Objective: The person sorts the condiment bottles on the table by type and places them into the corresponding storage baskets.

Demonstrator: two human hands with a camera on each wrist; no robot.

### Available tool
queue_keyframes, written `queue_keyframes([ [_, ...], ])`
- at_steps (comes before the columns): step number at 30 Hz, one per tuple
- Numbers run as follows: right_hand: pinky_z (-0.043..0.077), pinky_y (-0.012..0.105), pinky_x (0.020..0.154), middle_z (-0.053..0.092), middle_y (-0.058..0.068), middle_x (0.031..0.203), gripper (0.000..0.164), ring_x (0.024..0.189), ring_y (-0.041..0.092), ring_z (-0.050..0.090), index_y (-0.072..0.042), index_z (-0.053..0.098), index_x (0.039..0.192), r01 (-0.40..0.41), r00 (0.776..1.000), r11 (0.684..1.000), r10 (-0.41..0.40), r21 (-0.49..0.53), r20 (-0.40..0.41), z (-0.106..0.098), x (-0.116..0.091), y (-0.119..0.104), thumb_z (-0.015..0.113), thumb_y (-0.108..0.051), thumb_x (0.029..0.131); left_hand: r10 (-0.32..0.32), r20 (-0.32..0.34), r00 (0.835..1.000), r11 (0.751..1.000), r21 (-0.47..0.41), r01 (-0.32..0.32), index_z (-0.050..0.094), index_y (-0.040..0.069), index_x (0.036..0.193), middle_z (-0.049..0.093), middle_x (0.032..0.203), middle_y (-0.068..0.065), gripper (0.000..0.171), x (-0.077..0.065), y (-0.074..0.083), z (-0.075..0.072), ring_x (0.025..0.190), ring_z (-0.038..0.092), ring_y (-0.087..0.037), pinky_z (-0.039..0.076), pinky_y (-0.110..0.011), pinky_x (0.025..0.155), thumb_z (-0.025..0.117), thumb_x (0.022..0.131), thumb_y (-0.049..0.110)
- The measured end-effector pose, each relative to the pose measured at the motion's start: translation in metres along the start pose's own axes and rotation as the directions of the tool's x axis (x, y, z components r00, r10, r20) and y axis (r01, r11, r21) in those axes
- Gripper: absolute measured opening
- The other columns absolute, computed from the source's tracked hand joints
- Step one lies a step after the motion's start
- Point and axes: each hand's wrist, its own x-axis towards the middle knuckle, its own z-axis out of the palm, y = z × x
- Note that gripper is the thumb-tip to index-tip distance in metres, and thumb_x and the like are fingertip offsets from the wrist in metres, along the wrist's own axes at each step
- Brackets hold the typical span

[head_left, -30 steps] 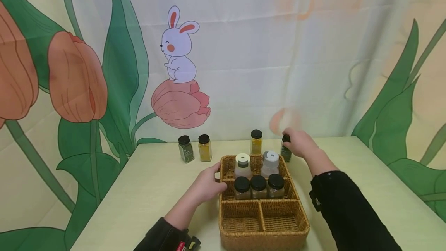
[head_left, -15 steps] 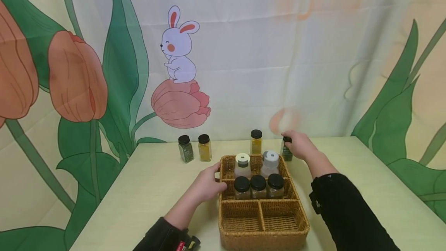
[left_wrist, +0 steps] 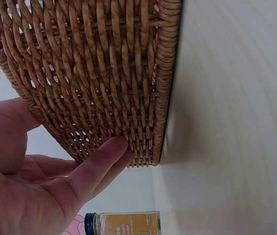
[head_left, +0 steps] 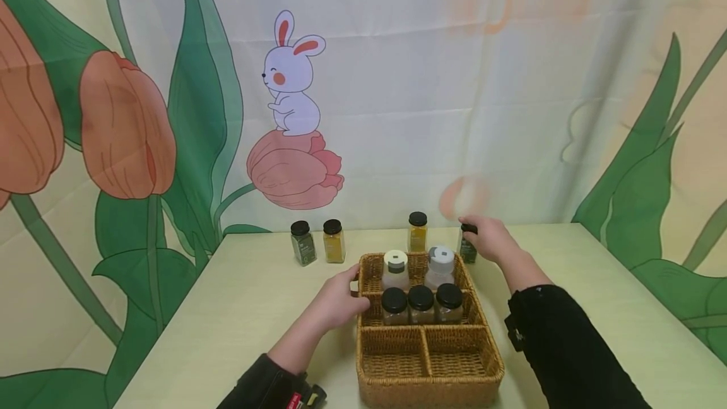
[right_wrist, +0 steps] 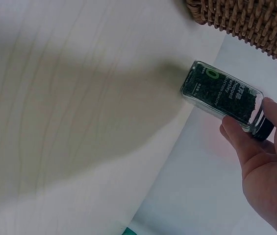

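My right hand [head_left: 490,237] pinches a small glass spice jar [right_wrist: 224,93] by its black lid end, thumb and fingers on opposite sides. Dark green flakes fill this jar, and its label reads chopped parsley. It is upright near the table's back edge, just right of the basket's far corner. On the basket's left side my left hand [head_left: 335,298] grips the brown wicker basket [head_left: 431,390], thumb over the rim and fingers against the outer weave [left_wrist: 104,88]. Three black-lidded jars [head_left: 421,305] fill much of its middle row. Two white-capped bottles [head_left: 396,270] stand in the back row.
A yellow spice jar [head_left: 418,232] stands behind the basket. Farther left, a green-filled jar [head_left: 303,245] and another yellow jar [head_left: 334,243] stand near the back edge of the pale table [head_left: 238,314]. A printed cloth [head_left: 386,112] hangs right behind them.
Very little differs. My right hand and the parsley jar have shifted a touch to the right, the hand also slightly down. My left hand and the basket have stayed put.
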Motion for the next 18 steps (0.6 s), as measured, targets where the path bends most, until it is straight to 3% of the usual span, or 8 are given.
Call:
queue_keyframes([
  [6, 0.042, 0.04, 0.075, 0.045, 0.024, 0.144, 0.047, 0.122, 0.041, 0.051, -0.012, 0.045, 0.145, 0.003, 1.0, 1.0, -0.003, -0.006, -0.017, 0.0008, -0.0011, 0.0037, 0.053, -0.018, 0.1, -0.002, 0.011, 1.0, 1.0, -0.013, 0.002, 0.027, 0.005, 0.153, 0.045, 0.147, -0.018, 0.084, 0.0003, -0.0003, 0.0, 0.082, 0.067, -0.015, 0.05, -0.029, 0.059, 0.066, 0.078, 0.013],
  [13, 0.04, 0.035, 0.066, 0.047, 0.025, 0.143, 0.046, 0.102, 0.031, 0.056, -0.012, 0.046, 0.145, 0.014, 0.999, 1.0, -0.014, 0.017, -0.036, 0.0018, -0.0011, 0.007, 0.053, -0.017, 0.1, -0.004, 0.012, 1.0, 1.0, -0.015, 0.004, 0.027, 0.005, 0.153, 0.045, 0.148, -0.018, 0.084, 0.0021, -0.0009, -0.0001, 0.086, 0.067, -0.016, 0.05, -0.029, 0.06, 0.066, 0.079, 0.014],
  [18, 0.04, 0.036, 0.067, 0.048, 0.025, 0.142, 0.046, 0.109, 0.036, 0.057, -0.01, 0.046, 0.144, 0.031, 0.999, 0.999, -0.03, 0.016, -0.045, 0.0008, -0.0029, 0.005, 0.053, -0.016, 0.099, -0.001, 0.011, 1.0, 1.0, -0.02, 0.001, 0.027, 0.006, 0.153, 0.045, 0.148, -0.017, 0.084, 0.0022, -0.0015, -0.0003, 0.088, 0.067, -0.016, 0.05, -0.029, 0.059, 0.066, 0.079, 0.014],
])
